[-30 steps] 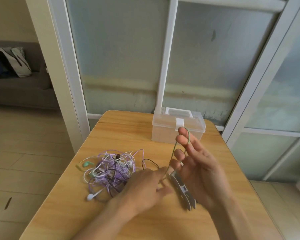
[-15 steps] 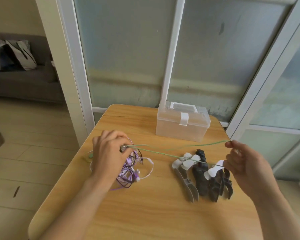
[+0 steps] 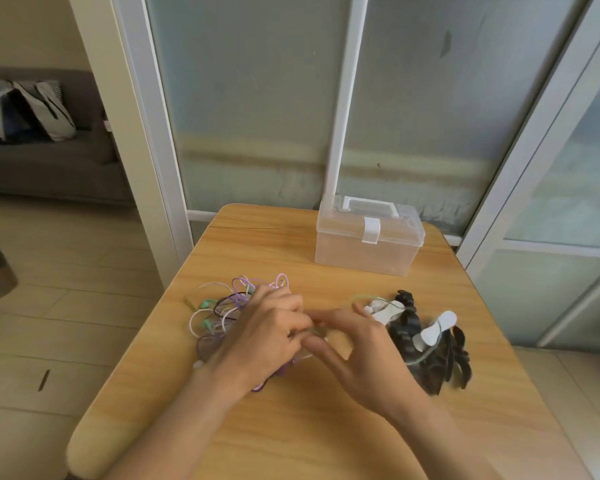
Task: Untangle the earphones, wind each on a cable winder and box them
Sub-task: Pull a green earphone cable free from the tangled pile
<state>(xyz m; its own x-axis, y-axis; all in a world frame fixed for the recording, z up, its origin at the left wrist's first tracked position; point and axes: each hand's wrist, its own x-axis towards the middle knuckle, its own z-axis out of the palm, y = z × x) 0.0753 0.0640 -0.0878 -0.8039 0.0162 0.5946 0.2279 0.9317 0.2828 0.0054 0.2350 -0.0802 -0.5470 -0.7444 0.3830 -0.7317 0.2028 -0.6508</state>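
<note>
Our left hand [image 3: 271, 327] sits curled over the near edge of the earphone tangle [image 3: 229, 306] at table [image 3: 257, 427] centre-left, fingers closed on strands at its right side; our right hand [image 3: 357, 348] meets it fingertip to fingertip, thumb and forefinger pinched together — apparently on the green cable [image 3: 426, 355], though blur hides the exact contact. That cable trails loosely rightward over the cable winders [image 3: 430, 341], a black-and-white heap just beside the right hand. The clear box [image 3: 368, 244] stands latched at the far edge, well apart. Step in hand, as we judge it: freeing the green earphone. Best done by pinning the bundle with the left and feeding short lengths out — no hard tugs, which would tighten knots. Against half a second ago: the right hand, then out wide with the cable taut, is now back at the tangle, and the cable lies slack.
</note>
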